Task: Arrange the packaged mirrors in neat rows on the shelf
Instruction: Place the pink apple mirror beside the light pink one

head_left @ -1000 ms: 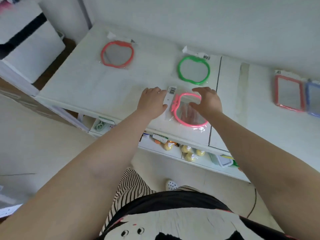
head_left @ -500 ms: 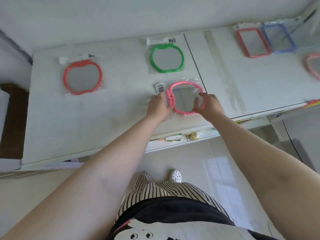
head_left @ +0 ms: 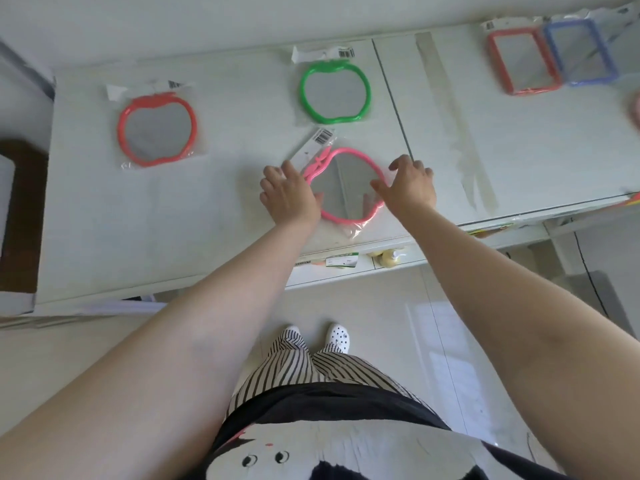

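A pink apple-shaped packaged mirror (head_left: pixel 346 188) lies tilted near the front edge of the white shelf top (head_left: pixel 166 223), its barcode label pointing up and left. My left hand (head_left: pixel 289 194) presses on its left rim. At the right rim sits my right hand (head_left: pixel 408 185), thumb on the frame and fingers curled above. Behind it lies a green apple-shaped mirror (head_left: pixel 334 91). A red apple-shaped mirror (head_left: pixel 157 129) lies at the far left.
A red rectangular mirror (head_left: pixel 523 62) and a blue one (head_left: pixel 581 53) lie side by side at the back right; another pink item (head_left: pixel 635 109) shows at the right edge. Yellow bottles (head_left: pixel 391 258) stand on the lower shelf. A wall runs behind the shelf.
The pink mirror has turned between my hands, so its label now angles up and left. My head view has shifted right and lower over the shelf.
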`<action>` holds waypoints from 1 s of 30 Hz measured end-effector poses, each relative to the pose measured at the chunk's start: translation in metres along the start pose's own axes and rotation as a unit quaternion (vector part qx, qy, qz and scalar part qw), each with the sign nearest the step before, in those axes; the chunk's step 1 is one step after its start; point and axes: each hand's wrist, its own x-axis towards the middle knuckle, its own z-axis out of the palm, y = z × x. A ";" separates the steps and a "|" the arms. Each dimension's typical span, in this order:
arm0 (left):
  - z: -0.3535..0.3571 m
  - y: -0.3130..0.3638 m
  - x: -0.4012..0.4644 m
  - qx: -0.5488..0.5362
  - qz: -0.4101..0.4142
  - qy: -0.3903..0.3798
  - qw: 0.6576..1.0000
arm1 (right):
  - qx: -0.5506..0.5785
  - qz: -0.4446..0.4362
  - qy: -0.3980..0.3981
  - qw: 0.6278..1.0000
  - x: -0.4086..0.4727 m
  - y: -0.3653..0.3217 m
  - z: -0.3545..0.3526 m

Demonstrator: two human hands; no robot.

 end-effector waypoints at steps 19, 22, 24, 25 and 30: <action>-0.013 -0.005 -0.023 -0.420 -0.200 0.002 0.885 | 0.338 0.085 -0.073 0.934 -0.004 -0.006 0.012; -0.024 -0.015 -0.024 -0.392 -0.162 -0.038 0.905 | 0.414 0.103 -0.073 0.901 -0.028 -0.001 0.007; -0.028 -0.020 -0.028 -0.378 -0.121 -0.063 0.916 | 0.437 0.097 -0.063 0.892 -0.046 0.007 0.002; -0.028 -0.022 -0.029 -0.369 -0.092 -0.071 0.922 | 0.438 0.091 -0.055 0.893 -0.058 0.011 -0.002; -0.021 -0.015 -0.048 -0.334 0.030 -0.125 0.934 | 0.419 0.127 0.014 0.899 -0.107 0.039 -0.017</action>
